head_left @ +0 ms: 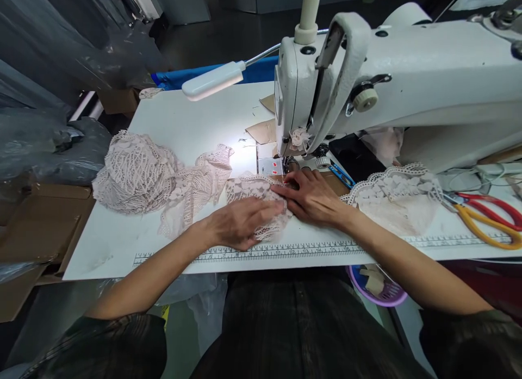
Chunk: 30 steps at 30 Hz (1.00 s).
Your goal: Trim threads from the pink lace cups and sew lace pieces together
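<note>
A strip of pale pink lace [261, 188] lies on the sewing table, its upper edge close to the needle area of the white sewing machine [299, 85]. My left hand [244, 221] rests on this lace with its fingers stretched out, slightly blurred. Close to the presser foot [289, 164], my right hand [312, 198] has bent fingers gripping and pressing the lace. To the left, the lace trails in folds toward a large bundled heap of lace [136, 175]. Another scalloped lace piece [397, 199] lies beyond my right wrist.
Scissors with red and yellow handles [485, 216] lie at the right. A printed ruler [285, 252] runs along the front edge. A blue cutter [341, 175] sits beside the machine. A lamp [214, 81] hangs over the table. Below are a purple basket [381, 300] and cardboard box [44, 221].
</note>
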Each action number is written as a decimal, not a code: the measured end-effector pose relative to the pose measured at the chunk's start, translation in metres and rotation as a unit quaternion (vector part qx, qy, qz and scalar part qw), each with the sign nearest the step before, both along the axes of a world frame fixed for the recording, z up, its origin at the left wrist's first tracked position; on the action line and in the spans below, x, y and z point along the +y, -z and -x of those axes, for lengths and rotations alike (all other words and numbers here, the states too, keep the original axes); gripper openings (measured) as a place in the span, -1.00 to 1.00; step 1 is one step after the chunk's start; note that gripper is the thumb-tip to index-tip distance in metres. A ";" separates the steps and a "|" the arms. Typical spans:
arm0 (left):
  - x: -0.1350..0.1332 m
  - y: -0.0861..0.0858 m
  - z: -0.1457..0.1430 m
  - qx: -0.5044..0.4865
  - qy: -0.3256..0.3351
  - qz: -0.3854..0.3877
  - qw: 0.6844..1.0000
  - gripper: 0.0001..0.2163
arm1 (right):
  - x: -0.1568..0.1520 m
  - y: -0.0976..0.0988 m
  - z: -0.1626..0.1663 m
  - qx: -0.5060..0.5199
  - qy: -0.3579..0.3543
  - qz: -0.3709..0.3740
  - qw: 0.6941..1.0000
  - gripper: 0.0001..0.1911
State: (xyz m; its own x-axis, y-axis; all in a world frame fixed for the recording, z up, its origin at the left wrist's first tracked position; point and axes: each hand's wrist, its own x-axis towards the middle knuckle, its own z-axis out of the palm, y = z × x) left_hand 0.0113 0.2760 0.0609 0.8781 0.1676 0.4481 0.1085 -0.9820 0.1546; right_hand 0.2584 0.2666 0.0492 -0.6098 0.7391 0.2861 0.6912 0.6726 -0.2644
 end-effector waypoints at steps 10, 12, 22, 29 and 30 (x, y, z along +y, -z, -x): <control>0.005 -0.002 0.004 0.068 -0.269 0.017 0.961 -0.58 | 0.008 -0.001 -0.016 0.197 0.139 0.071 0.968 -0.69; -0.002 -0.006 0.002 0.073 -0.319 0.012 0.945 -0.59 | 0.003 -0.001 -0.015 0.213 0.116 0.040 0.969 -0.69; -0.002 -0.002 -0.007 -0.037 -0.136 -0.042 0.989 -0.74 | -0.009 -0.002 -0.018 0.110 -0.078 -0.007 0.991 -0.74; 0.016 -0.012 -0.019 -0.037 -0.115 0.024 0.992 -0.86 | -0.023 -0.016 -0.003 0.077 -0.117 0.096 0.985 -0.60; 0.017 -0.014 -0.020 -0.008 -0.105 0.016 0.994 -0.85 | -0.023 -0.018 -0.006 0.092 -0.117 0.101 0.984 -0.61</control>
State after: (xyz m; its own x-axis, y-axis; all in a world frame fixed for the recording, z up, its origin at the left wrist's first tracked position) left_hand 0.0309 0.2928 0.0748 0.8148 0.3616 0.4531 0.3085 -0.9322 0.1893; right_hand 0.2643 0.2435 0.0669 -0.7212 0.6383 0.2691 0.4521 0.7281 -0.5152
